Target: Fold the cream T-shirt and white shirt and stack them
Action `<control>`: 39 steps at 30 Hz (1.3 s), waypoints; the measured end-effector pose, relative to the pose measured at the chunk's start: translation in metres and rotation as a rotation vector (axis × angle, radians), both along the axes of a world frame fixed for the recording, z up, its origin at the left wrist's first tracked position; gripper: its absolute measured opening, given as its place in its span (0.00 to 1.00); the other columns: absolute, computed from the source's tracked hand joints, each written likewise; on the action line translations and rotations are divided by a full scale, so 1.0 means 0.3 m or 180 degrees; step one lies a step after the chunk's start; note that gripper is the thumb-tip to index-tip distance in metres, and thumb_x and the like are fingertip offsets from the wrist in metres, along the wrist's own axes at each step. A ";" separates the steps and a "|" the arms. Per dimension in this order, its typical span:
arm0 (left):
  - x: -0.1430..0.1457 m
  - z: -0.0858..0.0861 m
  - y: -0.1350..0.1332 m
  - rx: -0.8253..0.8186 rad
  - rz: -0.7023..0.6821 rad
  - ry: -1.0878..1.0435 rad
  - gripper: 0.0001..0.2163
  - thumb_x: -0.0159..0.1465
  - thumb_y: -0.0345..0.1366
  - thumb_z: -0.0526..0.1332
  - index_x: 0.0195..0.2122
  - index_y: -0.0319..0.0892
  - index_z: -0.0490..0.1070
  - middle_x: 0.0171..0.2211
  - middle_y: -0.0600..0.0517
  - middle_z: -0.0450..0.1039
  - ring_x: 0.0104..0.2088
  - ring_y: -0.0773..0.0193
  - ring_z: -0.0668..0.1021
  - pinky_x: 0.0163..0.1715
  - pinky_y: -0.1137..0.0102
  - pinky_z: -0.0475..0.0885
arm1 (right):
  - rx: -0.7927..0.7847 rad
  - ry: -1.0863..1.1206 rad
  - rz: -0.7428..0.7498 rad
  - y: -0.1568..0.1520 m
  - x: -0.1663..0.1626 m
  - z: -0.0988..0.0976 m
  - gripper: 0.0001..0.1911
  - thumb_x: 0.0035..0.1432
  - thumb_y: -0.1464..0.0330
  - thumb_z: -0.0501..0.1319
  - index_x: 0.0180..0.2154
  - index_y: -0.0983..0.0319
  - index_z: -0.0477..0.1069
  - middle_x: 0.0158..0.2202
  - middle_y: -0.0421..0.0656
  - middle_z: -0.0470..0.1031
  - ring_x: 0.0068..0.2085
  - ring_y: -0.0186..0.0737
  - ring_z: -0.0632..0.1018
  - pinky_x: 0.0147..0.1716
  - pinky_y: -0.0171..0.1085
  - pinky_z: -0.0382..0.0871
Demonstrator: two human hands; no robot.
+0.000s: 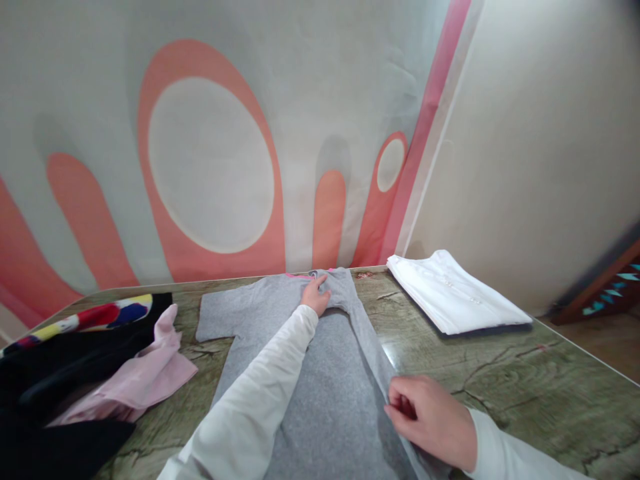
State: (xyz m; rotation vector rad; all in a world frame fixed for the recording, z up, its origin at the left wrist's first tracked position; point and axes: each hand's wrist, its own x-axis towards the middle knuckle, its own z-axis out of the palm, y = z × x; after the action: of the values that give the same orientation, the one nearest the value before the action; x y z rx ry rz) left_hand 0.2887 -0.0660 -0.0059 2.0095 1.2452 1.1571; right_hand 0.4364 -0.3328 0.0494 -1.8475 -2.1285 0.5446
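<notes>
A grey short-sleeved T-shirt (330, 373) lies spread on the wooden-patterned table, its pink-edged collar at the far edge. My left hand (316, 297) reaches across the shirt and grips the cloth close to the collar; its thumb and index finger show, while the other fingers are partly hidden. Along the right side, the cloth is raised in a long fold. Lower down on that fold, my right hand (430, 417) pinches the shirt's side edge between thumb and curled fingers. One sleeve lies flat toward the left.
At the left lies a heap of clothes: a black garment (75, 357) with a multicoloured patch and a pink garment (140, 377). A folded white garment (455, 293) rests at the back right. Behind the table (540, 380) stands a wall (300, 100) with coral-coloured shapes.
</notes>
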 end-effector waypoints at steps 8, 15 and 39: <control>0.000 -0.003 -0.021 0.0044 0.0275 0.0342 0.24 0.49 0.23 0.59 0.49 0.35 0.63 0.54 0.41 0.58 0.56 0.50 0.59 0.56 0.60 0.54 | -0.0173 0.0173 0.0300 0.007 0.008 -0.034 0.14 0.54 0.62 0.52 0.22 0.63 0.67 0.18 0.36 0.66 0.21 0.29 0.65 0.22 0.31 0.53; 0.014 0.038 -0.106 0.0360 0.0504 0.0886 0.28 0.50 0.23 0.58 0.53 0.42 0.58 0.61 0.44 0.40 0.59 0.46 0.50 0.54 0.52 0.48 | 0.0389 0.0362 0.0316 0.018 0.012 0.024 0.11 0.58 0.66 0.50 0.30 0.63 0.69 0.29 0.41 0.71 0.30 0.34 0.71 0.31 0.33 0.64; 0.096 -0.020 -0.243 0.0692 -0.0730 0.2213 0.28 0.61 0.46 0.47 0.58 0.34 0.53 0.58 0.39 0.53 0.57 0.50 0.57 0.54 0.55 0.48 | 0.0888 -0.0144 0.0899 0.496 0.096 -0.074 0.25 0.58 0.73 0.43 0.57 0.73 0.52 0.59 0.51 0.53 0.59 0.38 0.56 0.58 0.38 0.49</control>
State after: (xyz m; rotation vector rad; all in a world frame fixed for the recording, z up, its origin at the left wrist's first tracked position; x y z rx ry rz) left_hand 0.3177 -0.1389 -0.0119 2.7688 1.1665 0.5015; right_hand 0.4653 -0.1838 0.0273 -1.4356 -2.3722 0.2463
